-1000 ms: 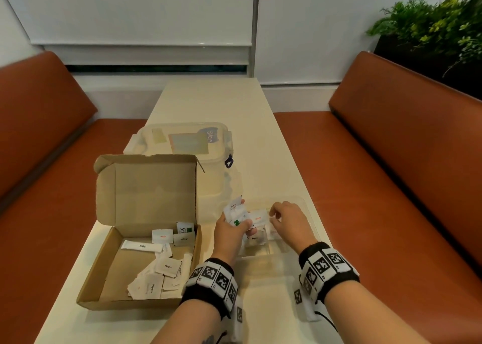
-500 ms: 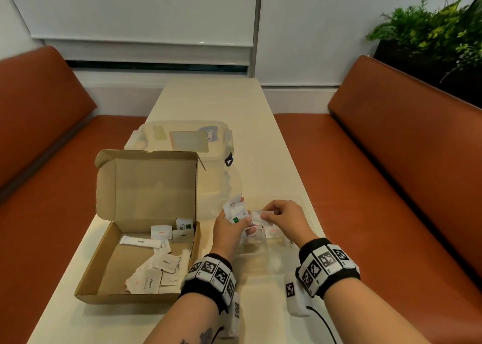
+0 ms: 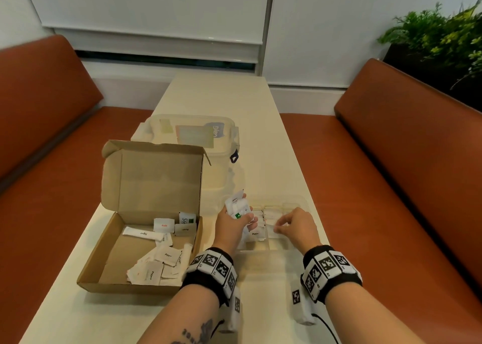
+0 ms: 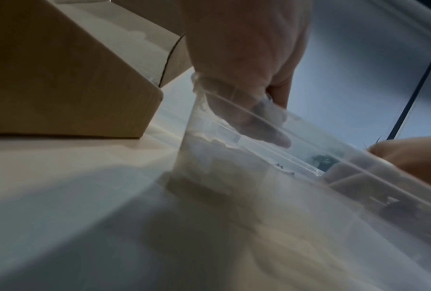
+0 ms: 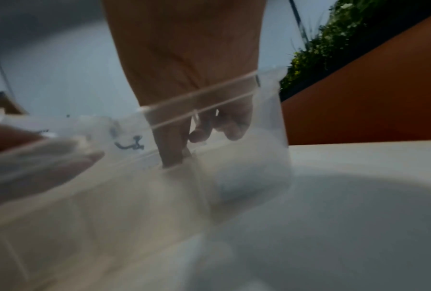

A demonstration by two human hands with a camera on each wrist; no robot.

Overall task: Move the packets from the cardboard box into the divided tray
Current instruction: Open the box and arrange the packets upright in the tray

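A brown corrugated cardboard box (image 3: 146,242) sits open on the smooth cream table (image 3: 263,140), its flat lid standing upright. Small white paper packets (image 3: 159,265), thin and rectangular with printed labels, lie scattered on its floor. Just to its right is the clear plastic tray (image 3: 287,205), glossy, with thin dividing walls; a few packets already stand in its left compartments. The left hand (image 3: 232,229) is over the tray's left edge, its fingers (image 3: 246,217) curled round a fanned bunch of packets (image 3: 236,205) that sticks up past the thumb. The right hand (image 3: 297,230) reaches down into a middle compartment, fingers bent and pinched together; whether they hold a packet is too blurred to tell.
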